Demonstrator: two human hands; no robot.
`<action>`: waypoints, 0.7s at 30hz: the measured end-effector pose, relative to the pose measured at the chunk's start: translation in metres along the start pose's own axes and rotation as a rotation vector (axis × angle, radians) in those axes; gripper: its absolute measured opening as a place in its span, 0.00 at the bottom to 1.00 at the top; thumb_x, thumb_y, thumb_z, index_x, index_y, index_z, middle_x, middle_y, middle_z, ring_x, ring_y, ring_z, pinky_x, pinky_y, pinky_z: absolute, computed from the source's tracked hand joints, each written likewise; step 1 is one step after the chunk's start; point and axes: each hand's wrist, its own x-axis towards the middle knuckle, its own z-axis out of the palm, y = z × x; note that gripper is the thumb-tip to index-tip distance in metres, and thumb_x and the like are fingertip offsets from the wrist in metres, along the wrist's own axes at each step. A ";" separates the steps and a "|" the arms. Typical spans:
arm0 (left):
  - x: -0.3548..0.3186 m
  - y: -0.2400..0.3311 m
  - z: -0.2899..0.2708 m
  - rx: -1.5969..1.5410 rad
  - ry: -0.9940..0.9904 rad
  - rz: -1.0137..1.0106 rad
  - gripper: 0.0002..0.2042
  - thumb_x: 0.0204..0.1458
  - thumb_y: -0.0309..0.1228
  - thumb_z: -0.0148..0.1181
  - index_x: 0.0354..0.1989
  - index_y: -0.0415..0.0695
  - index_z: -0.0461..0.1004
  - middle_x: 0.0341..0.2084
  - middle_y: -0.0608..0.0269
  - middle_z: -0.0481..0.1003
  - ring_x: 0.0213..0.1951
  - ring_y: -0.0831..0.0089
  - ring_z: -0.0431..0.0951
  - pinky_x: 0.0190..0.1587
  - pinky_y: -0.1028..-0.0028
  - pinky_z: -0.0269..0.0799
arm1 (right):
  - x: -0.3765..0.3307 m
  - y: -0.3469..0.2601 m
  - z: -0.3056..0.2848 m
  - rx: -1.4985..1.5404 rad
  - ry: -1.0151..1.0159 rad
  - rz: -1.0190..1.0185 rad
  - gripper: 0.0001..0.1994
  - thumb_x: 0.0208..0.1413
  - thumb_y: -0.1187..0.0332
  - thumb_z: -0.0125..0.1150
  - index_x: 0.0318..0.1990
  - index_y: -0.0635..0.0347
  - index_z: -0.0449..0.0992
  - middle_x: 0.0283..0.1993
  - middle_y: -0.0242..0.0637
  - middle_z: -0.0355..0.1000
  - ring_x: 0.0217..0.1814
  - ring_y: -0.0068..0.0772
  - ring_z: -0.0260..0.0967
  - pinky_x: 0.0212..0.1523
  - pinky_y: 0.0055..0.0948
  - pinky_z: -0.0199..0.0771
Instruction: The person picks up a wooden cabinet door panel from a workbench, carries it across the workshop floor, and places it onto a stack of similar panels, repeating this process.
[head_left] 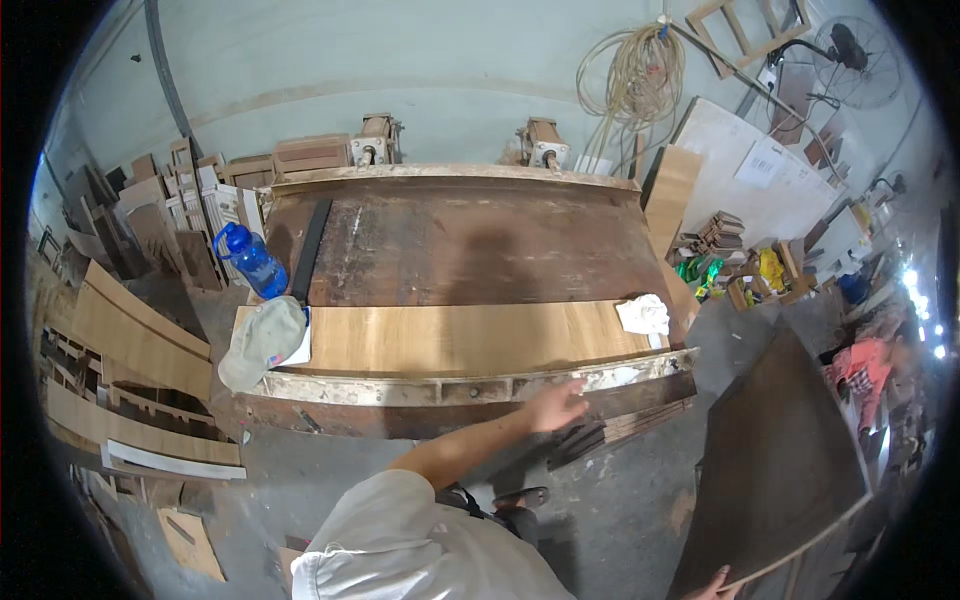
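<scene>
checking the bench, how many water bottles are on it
1: a blue water bottle stands at the left end of the workbench, behind the grey cap. More could be hidden among the stacked wood at the left.

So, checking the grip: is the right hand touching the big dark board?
Touching. The head view shows right hand fingers curled onto the dark board's lower edge.

On bench: one light wood panel, one blue water bottle, one cap, one white rag. Two clamp posts behind. One dark board at right.
</scene>
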 end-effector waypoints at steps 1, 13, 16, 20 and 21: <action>-0.003 -0.007 0.019 -0.298 -0.044 -0.013 0.31 0.60 0.51 0.57 0.66 0.47 0.63 0.58 0.49 0.72 0.58 0.51 0.73 0.60 0.56 0.69 | 0.002 -0.016 -0.004 0.048 0.002 -0.146 0.15 0.53 0.66 0.75 0.38 0.71 0.80 0.34 0.43 0.74 0.34 0.34 0.64 0.38 0.38 0.70; -0.020 -0.011 -0.202 -1.901 0.313 0.118 0.50 0.58 0.72 0.34 0.75 0.41 0.41 0.74 0.48 0.49 0.75 0.55 0.48 0.72 0.49 0.47 | 0.016 -0.053 0.125 0.439 -0.249 0.340 0.32 0.62 0.57 0.58 0.68 0.66 0.62 0.66 0.46 0.63 0.65 0.44 0.62 0.66 0.39 0.57; -0.059 -0.066 -0.272 -1.907 0.495 0.297 0.38 0.60 0.63 0.44 0.69 0.45 0.60 0.68 0.54 0.62 0.69 0.55 0.59 0.71 0.53 0.48 | 0.002 -0.047 0.217 0.304 -0.376 0.240 0.31 0.60 0.74 0.53 0.71 0.69 0.56 0.73 0.51 0.56 0.71 0.45 0.58 0.71 0.37 0.53; -0.121 -0.152 -0.295 -1.839 0.752 -0.112 0.30 0.60 0.54 0.51 0.64 0.47 0.67 0.59 0.62 0.72 0.59 0.61 0.71 0.61 0.58 0.66 | -0.009 -0.050 0.360 0.496 -0.819 0.390 0.28 0.59 0.79 0.58 0.68 0.71 0.62 0.66 0.46 0.65 0.64 0.35 0.65 0.65 0.31 0.62; -0.136 -0.170 -0.296 -1.726 0.757 -0.238 0.31 0.59 0.56 0.52 0.63 0.49 0.68 0.59 0.63 0.73 0.58 0.63 0.72 0.59 0.59 0.69 | -0.012 -0.064 0.395 0.526 -1.010 0.413 0.28 0.59 0.78 0.62 0.67 0.70 0.64 0.62 0.43 0.70 0.58 0.32 0.70 0.60 0.29 0.68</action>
